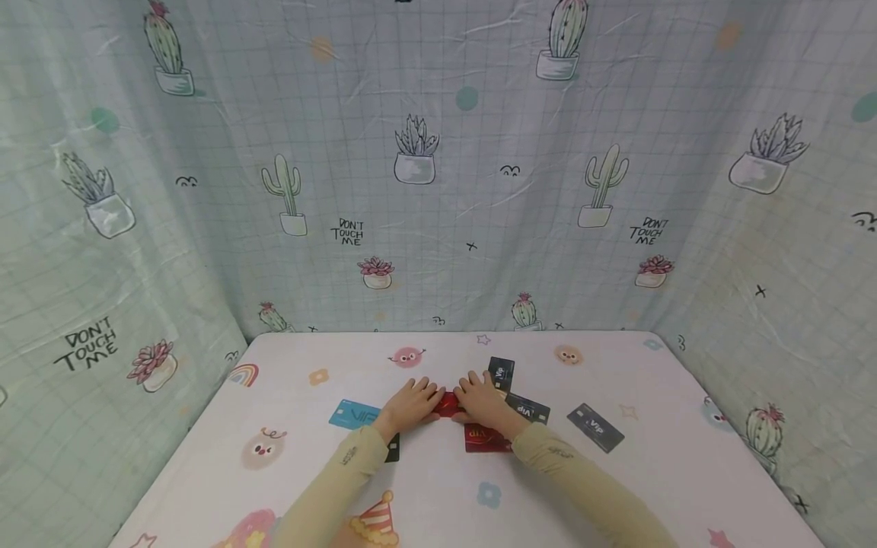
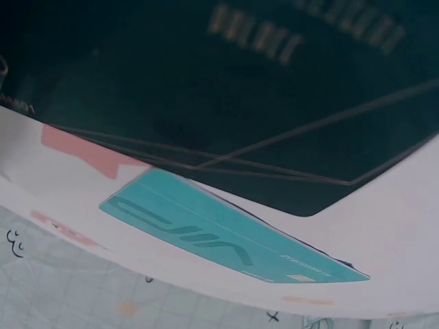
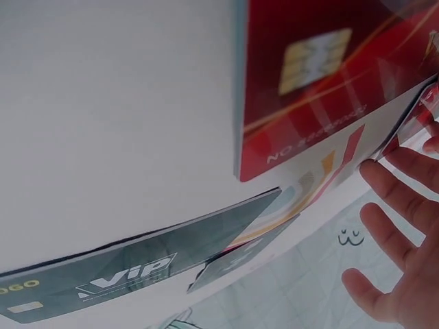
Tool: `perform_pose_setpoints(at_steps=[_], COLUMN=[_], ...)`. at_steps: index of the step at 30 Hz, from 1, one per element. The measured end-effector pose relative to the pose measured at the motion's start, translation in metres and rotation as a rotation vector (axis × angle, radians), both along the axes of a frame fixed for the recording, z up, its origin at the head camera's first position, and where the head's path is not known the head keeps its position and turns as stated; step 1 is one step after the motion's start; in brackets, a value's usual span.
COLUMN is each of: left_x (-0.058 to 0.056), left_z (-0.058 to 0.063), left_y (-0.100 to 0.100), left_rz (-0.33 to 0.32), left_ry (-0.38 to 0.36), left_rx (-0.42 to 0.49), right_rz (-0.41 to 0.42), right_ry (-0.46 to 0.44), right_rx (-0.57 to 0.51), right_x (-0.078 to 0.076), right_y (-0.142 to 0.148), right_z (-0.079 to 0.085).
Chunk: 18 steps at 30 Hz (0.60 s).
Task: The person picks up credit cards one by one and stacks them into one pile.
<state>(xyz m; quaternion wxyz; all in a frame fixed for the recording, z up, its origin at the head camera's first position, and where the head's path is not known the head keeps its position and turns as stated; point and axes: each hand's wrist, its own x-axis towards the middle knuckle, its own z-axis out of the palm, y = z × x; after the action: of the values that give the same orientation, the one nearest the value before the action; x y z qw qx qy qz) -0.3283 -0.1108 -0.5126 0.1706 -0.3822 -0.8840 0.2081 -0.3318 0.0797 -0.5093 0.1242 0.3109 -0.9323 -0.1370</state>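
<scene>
Between both hands on the table lies a red card [image 1: 448, 404]. My left hand [image 1: 413, 405] holds its left end, thumb at the near edge and fingers at the far edge. From the other side my right hand [image 1: 483, 403] pinches the right end. In the right wrist view, the fingers [image 3: 391, 185] of that hand are spread, with the foremost at the card's edge. A second red card [image 1: 485, 439] lies under the right wrist. Near the left wrist are a blue VIP card [image 1: 351, 413] and a dark green card [image 2: 206, 103]; the left hand is outside its wrist view.
Beyond the right hand lie a black VIP card [image 1: 502, 370] and another black VIP card [image 1: 530, 409]. Farther right is a separate black card [image 1: 596, 427]. The table [image 1: 288, 426] has a printed white cover, and a patterned curtain [image 1: 452, 251] encloses its back and sides.
</scene>
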Motion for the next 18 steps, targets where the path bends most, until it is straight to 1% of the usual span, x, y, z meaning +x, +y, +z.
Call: perform_pose_setpoints(at_steps=[6,10,18], left_x=[-0.0029,-0.0031,-0.0028], left_z=[-0.0045,-0.0060,-0.0060], left_y=[0.0001,-0.0001,-0.0006], left_rz=[0.007,0.003,0.004], left_ry=[0.027,0.045,0.088], left_rx=[-0.017,-0.010,-0.029], right_rz=[0.003,0.011,0.001], right_ry=[0.002,0.003,-0.038], right_rx=[0.003,-0.001,0.002], right_x=[-0.0005,0.0001,-0.0015], right_y=[0.0004,0.0009,0.0012], right_z=[-0.0003,0.0004,-0.0007])
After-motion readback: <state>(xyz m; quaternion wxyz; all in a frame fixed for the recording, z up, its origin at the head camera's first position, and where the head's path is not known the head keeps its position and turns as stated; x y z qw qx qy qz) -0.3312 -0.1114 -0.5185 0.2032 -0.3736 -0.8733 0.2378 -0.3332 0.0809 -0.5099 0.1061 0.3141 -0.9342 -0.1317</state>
